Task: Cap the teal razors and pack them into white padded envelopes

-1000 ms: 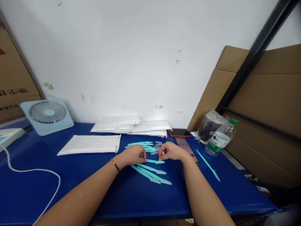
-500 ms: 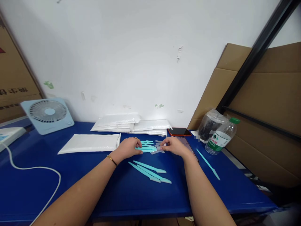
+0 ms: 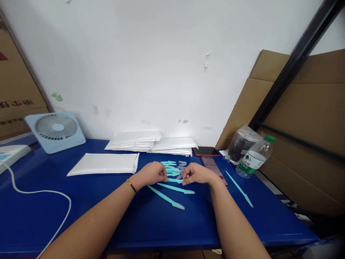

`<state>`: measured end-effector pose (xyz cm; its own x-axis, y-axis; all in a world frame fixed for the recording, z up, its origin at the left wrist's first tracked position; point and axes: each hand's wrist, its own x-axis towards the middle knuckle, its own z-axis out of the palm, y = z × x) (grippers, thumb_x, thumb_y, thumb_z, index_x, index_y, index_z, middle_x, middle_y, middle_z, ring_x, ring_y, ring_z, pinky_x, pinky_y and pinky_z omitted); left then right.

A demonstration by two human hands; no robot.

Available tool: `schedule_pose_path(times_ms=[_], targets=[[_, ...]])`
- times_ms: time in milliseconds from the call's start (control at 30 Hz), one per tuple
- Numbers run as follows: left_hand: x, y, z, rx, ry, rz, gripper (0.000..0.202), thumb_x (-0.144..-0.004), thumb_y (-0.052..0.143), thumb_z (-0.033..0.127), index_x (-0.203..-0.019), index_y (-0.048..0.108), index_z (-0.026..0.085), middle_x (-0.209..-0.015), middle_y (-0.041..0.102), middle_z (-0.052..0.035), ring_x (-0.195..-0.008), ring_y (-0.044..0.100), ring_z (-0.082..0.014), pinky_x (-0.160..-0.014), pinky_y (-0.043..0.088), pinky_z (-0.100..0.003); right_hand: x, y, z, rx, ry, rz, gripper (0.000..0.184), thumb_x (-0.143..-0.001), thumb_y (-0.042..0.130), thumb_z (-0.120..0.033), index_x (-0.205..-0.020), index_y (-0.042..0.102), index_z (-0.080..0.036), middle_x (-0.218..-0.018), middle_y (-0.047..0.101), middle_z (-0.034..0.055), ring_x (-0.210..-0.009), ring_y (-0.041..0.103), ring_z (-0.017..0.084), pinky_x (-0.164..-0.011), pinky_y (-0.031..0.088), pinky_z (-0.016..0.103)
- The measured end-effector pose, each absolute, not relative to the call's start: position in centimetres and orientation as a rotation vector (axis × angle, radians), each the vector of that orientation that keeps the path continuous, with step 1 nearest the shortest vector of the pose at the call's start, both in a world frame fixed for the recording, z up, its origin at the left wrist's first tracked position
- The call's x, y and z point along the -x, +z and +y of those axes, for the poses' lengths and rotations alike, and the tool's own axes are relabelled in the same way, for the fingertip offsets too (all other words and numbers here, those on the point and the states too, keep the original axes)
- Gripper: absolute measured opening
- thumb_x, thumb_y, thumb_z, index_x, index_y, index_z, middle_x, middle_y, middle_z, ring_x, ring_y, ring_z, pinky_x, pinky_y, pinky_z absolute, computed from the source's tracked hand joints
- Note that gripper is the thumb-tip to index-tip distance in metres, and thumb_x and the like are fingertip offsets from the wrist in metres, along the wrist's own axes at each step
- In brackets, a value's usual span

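Note:
A turquoise eyebrow razor [image 3: 174,180] is held level between my two hands. My left hand [image 3: 153,173] pinches its handle end, and my right hand [image 3: 197,173] grips the blade end, where the fingertips hide the blade. Just beyond the hands lies a group of turquoise razors [image 3: 172,170], with several small translucent blade covers [image 3: 182,164] to its right. Closer to me, one razor [image 3: 176,188] lies slanted on the blue table [image 3: 161,230], with another razor [image 3: 165,197] below it.
A single razor [image 3: 239,189] lies at right, near a water bottle [image 3: 253,158] and two phones, one black-screened [image 3: 206,151], one lit [image 3: 212,168]. White padded mailers [image 3: 134,140] are stacked by the wall; one mailer [image 3: 104,163] lies in front. A fan [image 3: 56,131] and white cable [image 3: 66,201] are left.
Both hands have come slightly toward me, away from the razor group. One of the three razors that lay in front is now held between them, and another has shifted.

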<state>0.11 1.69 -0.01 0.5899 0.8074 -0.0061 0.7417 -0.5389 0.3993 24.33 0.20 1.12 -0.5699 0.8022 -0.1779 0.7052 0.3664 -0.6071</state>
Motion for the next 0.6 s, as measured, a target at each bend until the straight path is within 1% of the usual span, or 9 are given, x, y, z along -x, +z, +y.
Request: schedule_pose_path(times_ms=[100, 167, 233, 300, 367, 467, 533, 600], targets=[[0.7, 0.1, 2.5, -2.494, 0.324, 1.371, 0.021, -0.068, 0.061, 0.04, -0.074, 0.066, 0.021, -0.079, 0.063, -0.0005, -0.069, 0.056, -0.0141, -0.056, 0.034, -0.022, -24.9, 0.6, 0.8, 1.487, 0.82, -2.327, 0.027, -0.063, 0.067, -0.042, -0.07, 0.071, -0.016, -0.065, 0.066, 0.0017, -0.059, 0.054, 0.014, -0.051, 0.035, 0.022], [0.9, 0.3, 2.6, -2.483, 0.379, 1.423, 0.027, -0.066, 0.062, 0.043, -0.082, 0.066, 0.021, -0.083, 0.063, -0.0011, -0.072, 0.056, -0.015, -0.058, 0.035, -0.023, -25.3, 0.4, 1.2, 1.563, 0.707, -2.212, 0.026, -0.065, 0.065, -0.04, -0.072, 0.071, -0.016, -0.065, 0.066, 0.0023, -0.059, 0.055, 0.014, -0.051, 0.035, 0.022], [0.7, 0.6, 2.1, -2.493, 0.393, 1.342, 0.035, -0.064, 0.063, 0.049, -0.087, 0.065, 0.023, -0.086, 0.062, -0.0012, -0.075, 0.057, -0.0158, -0.06, 0.036, -0.023, -25.5, 0.4, 1.2, 1.587, 0.643, -2.176, 0.025, -0.065, 0.064, -0.039, -0.074, 0.071, -0.017, -0.064, 0.066, 0.002, -0.058, 0.054, 0.014, -0.05, 0.034, 0.022], [0.1, 0.7, 1.3, -2.521, 0.327, 1.193, 0.035, -0.062, 0.065, 0.05, -0.085, 0.066, 0.024, -0.086, 0.062, -0.0007, -0.075, 0.057, -0.0157, -0.059, 0.036, -0.022, -25.5, 0.7, 1.1, 1.563, 0.667, -2.226, 0.024, -0.065, 0.065, -0.039, -0.074, 0.071, -0.017, -0.064, 0.065, 0.0014, -0.058, 0.054, 0.013, -0.05, 0.034, 0.021], [-0.5, 0.7, 0.5, -2.528, 0.209, 1.102, 0.028, -0.062, 0.065, 0.047, -0.078, 0.067, 0.024, -0.08, 0.062, 0.0004, -0.071, 0.056, -0.0145, -0.055, 0.034, -0.022, -25.4, 1.1, 0.7, 1.517, 0.76, -2.314, 0.027, -0.061, 0.068, -0.041, -0.073, 0.072, -0.017, -0.064, 0.065, 0.0006, -0.058, 0.053, 0.013, -0.049, 0.034, 0.021], [-1.2, 0.5, -0.1, -2.499, 0.111, 1.141, 0.018, -0.066, 0.064, 0.041, -0.071, 0.067, 0.024, -0.072, 0.063, 0.0014, -0.064, 0.055, -0.0133, -0.05, 0.031, -0.023, -25.1, 1.4, 0.2, 1.455, 0.935, -2.455, 0.033, -0.053, 0.073, -0.044, -0.075, 0.073, -0.018, -0.064, 0.064, -0.0011, -0.056, 0.051, 0.012, -0.047, 0.034, 0.02], [-1.2, 0.3, 0.2, -2.487, 0.135, 1.201, 0.017, -0.067, 0.062, 0.039, -0.071, 0.066, 0.024, -0.073, 0.064, 0.0016, -0.065, 0.055, -0.0135, -0.05, 0.031, -0.023, -25.0, 1.4, 0.1, 1.426, 0.998, -2.497, 0.032, -0.053, 0.074, -0.043, -0.074, 0.073, -0.018, -0.063, 0.064, -0.0015, -0.056, 0.052, 0.012, -0.048, 0.034, 0.02], [-0.8, 0.1, 0.9, -2.494, 0.18, 1.259, 0.017, -0.068, 0.062, 0.039, -0.073, 0.066, 0.024, -0.075, 0.064, 0.0014, -0.067, 0.056, -0.0138, -0.052, 0.032, -0.022, -25.0, 1.3, 0.1, 1.409, 0.988, -2.488, 0.028, -0.057, 0.071, -0.041, -0.072, 0.072, -0.018, -0.064, 0.065, -0.0013, -0.057, 0.053, 0.012, -0.049, 0.035, 0.02]])
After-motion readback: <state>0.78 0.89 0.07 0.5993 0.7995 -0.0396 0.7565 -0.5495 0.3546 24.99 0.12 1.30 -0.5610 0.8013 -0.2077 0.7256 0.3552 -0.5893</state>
